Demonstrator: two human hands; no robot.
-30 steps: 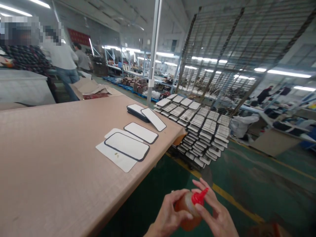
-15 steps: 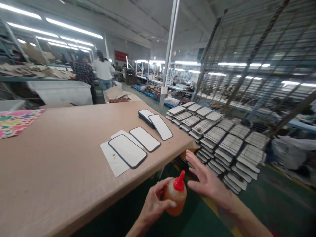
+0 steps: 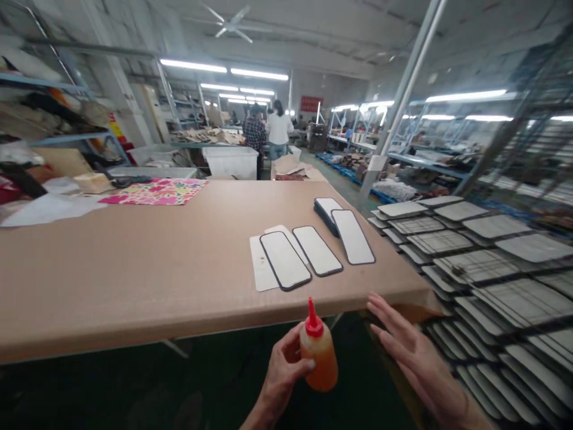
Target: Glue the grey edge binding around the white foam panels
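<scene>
A flowered cloth (image 3: 154, 192) lies far left on the table (image 3: 134, 263); the left hand (image 3: 280, 373) grips an orange bottle (image 3: 319, 352) below its near edge, white panels (image 3: 313, 248) beyond, the right hand (image 3: 409, 349) spread wide, empty

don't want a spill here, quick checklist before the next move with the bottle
1. Left hand grips the squeeze bottle: ok.
2. Bottle upright, red nozzle pointing up: ok.
3. Nozzle tip open or sealed: cannot tell.
4. Right hand free, open near the edge of the table: ok.
5. Black-edged panels lying flat on the table, nearest over a white sheet: ok.
6. Bottle over the table: not ok, held short of its near edge.
</scene>
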